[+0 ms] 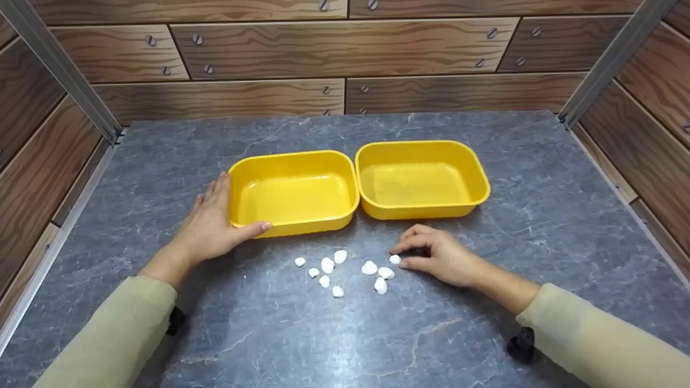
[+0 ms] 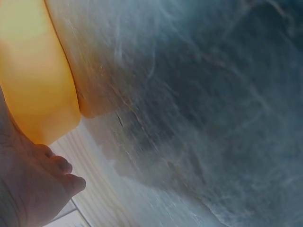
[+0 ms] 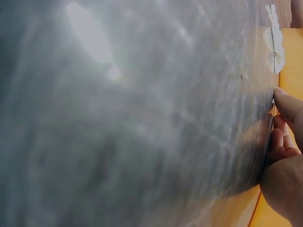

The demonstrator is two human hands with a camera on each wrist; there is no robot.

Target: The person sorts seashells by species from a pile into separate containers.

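Observation:
My left hand [image 1: 209, 226] rests against the near left corner of a yellow bin [image 1: 294, 227]. Its fingers lie along the bin's left side and the thumb touches the front wall. In the left wrist view part of that hand [image 2: 42, 184] shows beside the bin's wall [image 2: 42, 85]. The right hand [image 1: 444, 257] is low over the table, pinching a small white seashell [image 1: 395, 259] between thumb and index finger. Several white seashells [image 1: 369, 268] lie just left of it. Another loose group of seashells [image 1: 328, 265] lies before the left bin.
A second yellow bin [image 1: 423, 211] stands right of the first, their sides touching or nearly so. Both sit on a grey marbled table [image 1: 302, 345]. Wood-patterned panels [image 1: 345, 51] rise at the back and sides, with metal posts [image 1: 609, 59] at the corners.

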